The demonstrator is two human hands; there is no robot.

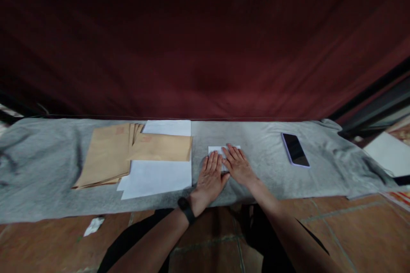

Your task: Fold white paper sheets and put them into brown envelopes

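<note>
Both palms lie flat on a small white piece of paper on the grey cloth. My left hand covers its left part, fingers stretched out and pointing away from me. Over the right part rests my right hand, its fingers spread and angled to the left. Most of the paper is hidden beneath the hands, so I cannot tell whether it is folded. Left of my hands, a brown envelope lies across a stack of white sheets. Beside it is a pile of brown envelopes.
A phone with a purple edge lies to the right on the grey cloth. Behind the surface hangs a dark red curtain. A crumpled white scrap is on the tiled floor, and a white board-like object stands far right.
</note>
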